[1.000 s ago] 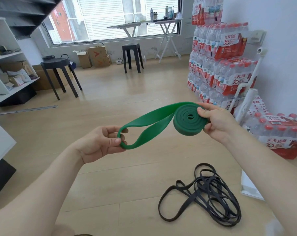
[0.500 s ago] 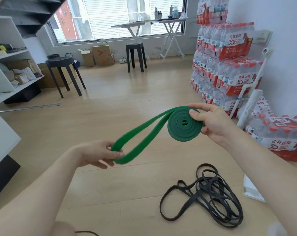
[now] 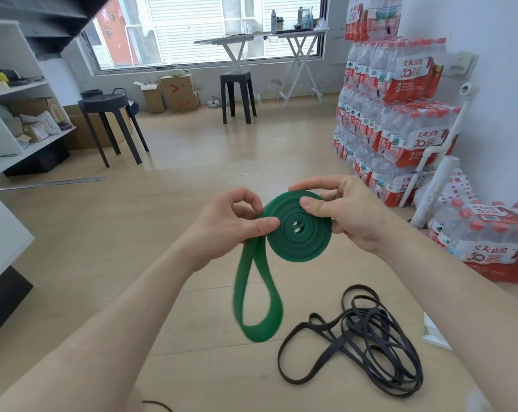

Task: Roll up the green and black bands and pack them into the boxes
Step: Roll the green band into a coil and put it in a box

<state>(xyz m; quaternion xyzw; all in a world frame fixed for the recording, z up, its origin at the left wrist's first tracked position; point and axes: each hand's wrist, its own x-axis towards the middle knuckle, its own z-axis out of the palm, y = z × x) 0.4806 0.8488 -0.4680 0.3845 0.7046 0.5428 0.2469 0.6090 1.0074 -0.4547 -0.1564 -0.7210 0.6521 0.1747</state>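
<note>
Green band [image 3: 297, 228]: mostly coiled, flat spiral facing you, held in the air over the floor [image 3: 162, 233] between both your hands. Uncoiled tail hangs off the coil's left side as a long loop [image 3: 256, 301], bottom end blurred, dangling free above the floor.

Your left hand [image 3: 226, 226]: thumb laid on the coil's left face, index curled behind the left rim, pinching where the loose tail leaves the coil. Fingers narrow, closed on the band. The other fingers are tucked behind, can't tell if they touch.

Your right hand [image 3: 345, 211]: thumb flat on the upper right face of the coil, fingers wrapped over the top and right rim behind it. Closed grip, coil clamped between thumb and fingers.

Black bands [image 3: 361, 343]: loose tangled pile on the floor, below and to the right of the green coil, toward the near right part of the floor, well apart from both hands. Not rolled.

White flat item [image 3: 433, 333] at the floor's right edge, just beside your right forearm, mostly hidden — can't tell what it is.
</note>
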